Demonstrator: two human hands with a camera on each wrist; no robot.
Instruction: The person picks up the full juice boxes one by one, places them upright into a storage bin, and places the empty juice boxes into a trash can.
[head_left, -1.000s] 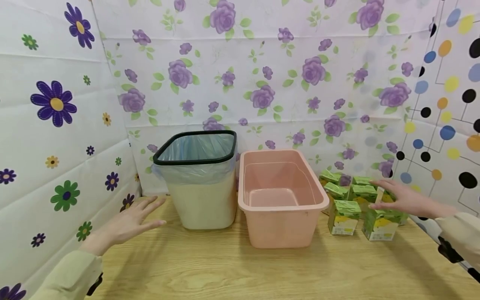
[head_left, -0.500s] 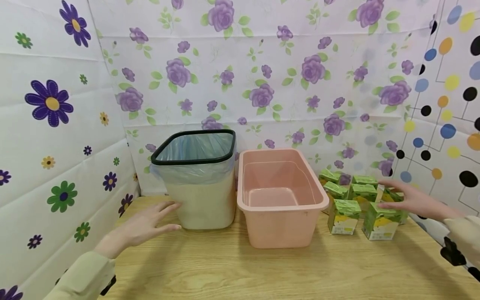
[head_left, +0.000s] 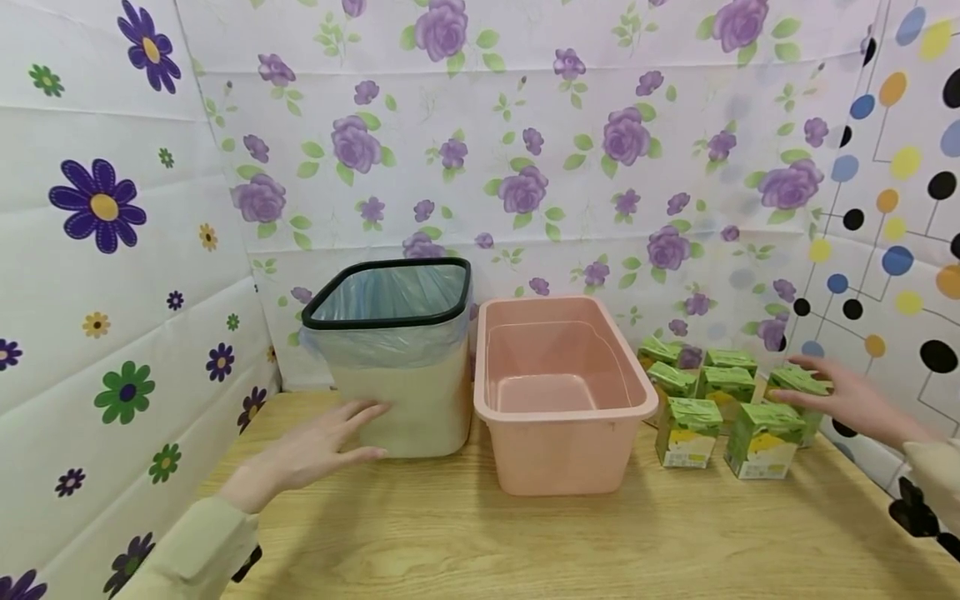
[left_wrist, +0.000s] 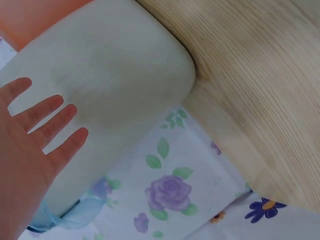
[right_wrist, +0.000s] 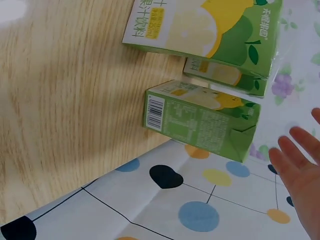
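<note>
My left hand point(head_left: 318, 446) is held out with spread fingers in front of the cream trash bin point(head_left: 408, 408), overlapping its lower wall in the head view. The left wrist view has the same spread fingers point(left_wrist: 52, 127) before the bin's side point(left_wrist: 120, 70), holding nothing. At the right, my right hand point(head_left: 858, 400) hovers at the top of a green juice carton point(head_left: 798, 380), thumb and fingers parted. In the right wrist view, that hand point(right_wrist: 302, 170) sits beyond the top end of the nearest carton point(right_wrist: 200, 120), with a gap between them.
A pink plastic tub point(head_left: 566, 454) stands right of the bin, with several other lemon juice cartons point(head_left: 688, 433) grouped beside it. The bin has a black rim point(head_left: 390, 322) and a clear liner. Patterned cloth walls point(head_left: 525, 108) enclose the wooden table point(head_left: 525, 542).
My left hand has moved right, toward the bin. My right hand has shifted right over the cartons, and the back right carton's top now shows between thumb and fingers.
</note>
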